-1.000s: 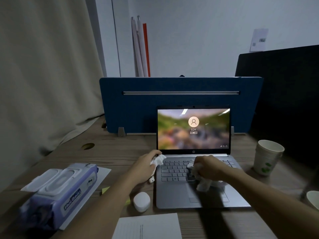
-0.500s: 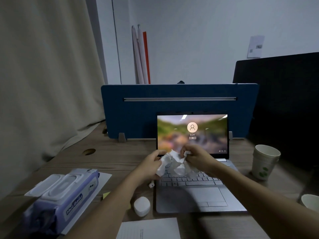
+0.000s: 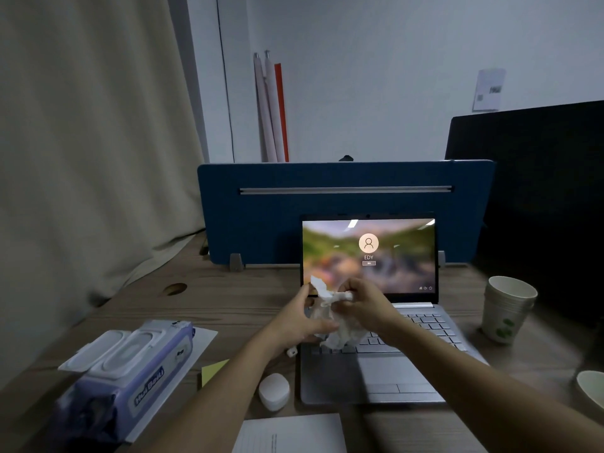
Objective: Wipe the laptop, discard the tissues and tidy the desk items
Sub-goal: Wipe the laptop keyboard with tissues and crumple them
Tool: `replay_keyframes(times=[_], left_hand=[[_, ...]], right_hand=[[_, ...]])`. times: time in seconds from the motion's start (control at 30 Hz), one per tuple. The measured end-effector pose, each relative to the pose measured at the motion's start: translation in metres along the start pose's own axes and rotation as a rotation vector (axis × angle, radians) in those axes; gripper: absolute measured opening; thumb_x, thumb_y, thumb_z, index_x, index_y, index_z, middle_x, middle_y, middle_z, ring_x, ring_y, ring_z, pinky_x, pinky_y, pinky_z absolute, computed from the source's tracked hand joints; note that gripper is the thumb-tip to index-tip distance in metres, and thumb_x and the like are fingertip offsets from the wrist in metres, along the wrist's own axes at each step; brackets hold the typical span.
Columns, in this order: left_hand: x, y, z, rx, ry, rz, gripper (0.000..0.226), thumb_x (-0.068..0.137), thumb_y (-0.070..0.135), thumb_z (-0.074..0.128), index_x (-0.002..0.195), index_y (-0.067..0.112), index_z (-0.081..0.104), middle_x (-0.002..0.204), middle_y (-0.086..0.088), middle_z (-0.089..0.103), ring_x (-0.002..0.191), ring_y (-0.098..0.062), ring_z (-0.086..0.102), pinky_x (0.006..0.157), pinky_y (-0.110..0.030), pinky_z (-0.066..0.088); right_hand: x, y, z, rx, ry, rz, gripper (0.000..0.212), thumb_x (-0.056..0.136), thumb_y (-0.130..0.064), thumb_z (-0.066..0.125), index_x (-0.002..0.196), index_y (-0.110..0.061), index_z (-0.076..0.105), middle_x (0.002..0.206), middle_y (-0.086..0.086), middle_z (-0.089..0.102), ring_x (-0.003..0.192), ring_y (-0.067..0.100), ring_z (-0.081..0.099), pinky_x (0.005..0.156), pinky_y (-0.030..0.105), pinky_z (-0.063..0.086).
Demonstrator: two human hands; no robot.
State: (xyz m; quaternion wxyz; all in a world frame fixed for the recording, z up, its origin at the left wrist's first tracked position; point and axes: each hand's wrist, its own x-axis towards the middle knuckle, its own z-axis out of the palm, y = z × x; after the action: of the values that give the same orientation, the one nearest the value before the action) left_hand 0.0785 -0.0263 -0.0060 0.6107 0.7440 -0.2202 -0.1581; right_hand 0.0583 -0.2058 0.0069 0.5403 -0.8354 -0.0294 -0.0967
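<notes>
An open silver laptop [image 3: 385, 377] stands on the wooden desk [image 3: 235, 299], its screen lit with a login picture. Above the keyboard's left side, my left hand [image 3: 300, 318] and my right hand [image 3: 366, 305] both grip crumpled white tissues [image 3: 330, 318], bunched together between them. A purple pack of wet wipes [image 3: 130, 377] with its white lid open lies at the front left. A small white case [image 3: 274, 391] sits just left of the laptop, and a small white earbud [image 3: 292, 352] lies by the laptop's left edge.
A stack of paper cups [image 3: 506, 308] stands right of the laptop; another cup [image 3: 593, 387] shows at the right edge. A printed sheet [image 3: 291, 434] lies at the front edge, a yellow sticky note [image 3: 212, 371] beside the wipes. A blue divider [image 3: 261, 217] backs the desk.
Both hands lifted off the keyboard, came together and bunched the tissues between them in front of the screen's lower left. The view tilted up a little.
</notes>
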Motion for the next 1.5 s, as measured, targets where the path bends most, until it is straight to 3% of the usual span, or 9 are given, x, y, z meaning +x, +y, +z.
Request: replay_keyframes(times=[0.2, 0.33, 0.6, 0.8, 0.97, 1.13, 1.27, 1.4, 1.5], left_hand=[[0.002, -0.009, -0.004, 0.053, 0.028, 0.074, 0.072, 0.071, 0.019, 0.083, 0.129, 0.04, 0.045, 0.116, 0.0, 0.067, 0.101, -0.02, 0.069, 0.081, -0.045, 0.059], [0.006, -0.015, -0.008, 0.12, 0.107, 0.102, 0.065, 0.077, 0.014, 0.078, 0.129, 0.037, 0.047, 0.118, 0.002, 0.065, 0.101, -0.011, 0.067, 0.084, -0.035, 0.058], [0.006, -0.021, -0.015, 0.1, 0.116, 0.085, 0.038, 0.08, 0.017, 0.071, 0.115, 0.026, 0.059, 0.106, -0.005, 0.072, 0.096, -0.019, 0.07, 0.083, -0.037, 0.057], [-0.006, -0.023, -0.043, 0.085, 0.2, 0.061, 0.039, 0.09, 0.008, 0.064, 0.125, 0.023, 0.056, 0.11, -0.004, 0.071, 0.094, -0.014, 0.071, 0.074, -0.028, 0.058], [-0.019, -0.028, -0.073, 0.164, 0.349, 0.03, 0.041, 0.091, 0.009, 0.063, 0.129, 0.023, 0.054, 0.115, -0.002, 0.068, 0.101, -0.021, 0.067, 0.087, -0.044, 0.056], [-0.03, -0.032, -0.099, 0.299, 0.518, -0.024, 0.031, 0.091, 0.014, 0.062, 0.12, 0.02, 0.056, 0.106, 0.003, 0.065, 0.098, -0.018, 0.062, 0.071, -0.027, 0.047], [-0.036, -0.037, -0.112, 0.349, 0.525, -0.062, 0.026, 0.089, 0.013, 0.061, 0.11, 0.028, 0.058, 0.098, 0.012, 0.065, 0.087, -0.004, 0.06, 0.06, -0.019, 0.043], [-0.046, -0.038, -0.12, 0.377, 0.53, -0.09, 0.044, 0.084, 0.015, 0.065, 0.12, 0.034, 0.05, 0.107, 0.004, 0.065, 0.096, -0.019, 0.064, 0.078, -0.038, 0.055], [-0.052, -0.036, -0.125, 0.423, 0.568, -0.069, 0.057, 0.083, 0.013, 0.066, 0.119, 0.042, 0.03, 0.098, -0.006, 0.065, 0.085, -0.032, 0.067, 0.074, -0.053, 0.057]], right_hand=[[-0.004, -0.002, 0.004, 0.107, -0.111, 0.065, 0.017, 0.091, -0.016, 0.059, 0.083, -0.009, 0.071, 0.068, 0.0, 0.062, 0.059, 0.011, 0.053, 0.051, 0.022, 0.041], [-0.006, -0.001, 0.007, 0.179, -0.156, 0.09, 0.034, 0.093, 0.004, 0.042, 0.094, -0.012, 0.072, 0.077, 0.002, 0.068, 0.066, 0.012, 0.06, 0.056, 0.021, 0.046], [0.001, 0.004, 0.015, -0.106, 0.011, 0.024, 0.015, 0.076, -0.01, 0.075, 0.076, -0.015, 0.061, 0.075, 0.001, 0.064, 0.067, 0.013, 0.054, 0.062, 0.028, 0.043], [0.004, 0.007, 0.027, -0.184, -0.047, -0.016, 0.015, 0.079, -0.019, 0.077, 0.078, -0.02, 0.062, 0.082, 0.002, 0.069, 0.071, 0.012, 0.056, 0.067, 0.03, 0.046], [0.006, 0.01, 0.041, -0.292, -0.138, -0.061, 0.011, 0.078, -0.015, 0.074, 0.083, -0.02, 0.065, 0.082, -0.005, 0.067, 0.076, 0.013, 0.06, 0.077, 0.036, 0.052], [0.007, 0.013, 0.057, -0.464, -0.247, -0.116, 0.016, 0.083, -0.014, 0.069, 0.097, -0.022, 0.067, 0.096, -0.006, 0.066, 0.086, 0.013, 0.062, 0.065, 0.015, 0.045], [0.008, 0.01, 0.068, -0.667, -0.365, -0.15, 0.033, 0.085, -0.03, 0.071, 0.116, -0.022, 0.065, 0.114, -0.001, 0.066, 0.1, 0.014, 0.06, 0.081, 0.024, 0.047], [0.009, 0.008, 0.078, -0.78, -0.403, -0.146, 0.032, 0.086, -0.039, 0.066, 0.117, -0.029, 0.062, 0.114, -0.002, 0.065, 0.111, 0.021, 0.053, 0.095, 0.043, 0.047], [0.011, 0.008, 0.082, -0.755, -0.353, -0.14, 0.028, 0.086, -0.04, 0.064, 0.113, -0.03, 0.063, 0.113, -0.002, 0.066, 0.111, 0.022, 0.053, 0.096, 0.043, 0.046]])
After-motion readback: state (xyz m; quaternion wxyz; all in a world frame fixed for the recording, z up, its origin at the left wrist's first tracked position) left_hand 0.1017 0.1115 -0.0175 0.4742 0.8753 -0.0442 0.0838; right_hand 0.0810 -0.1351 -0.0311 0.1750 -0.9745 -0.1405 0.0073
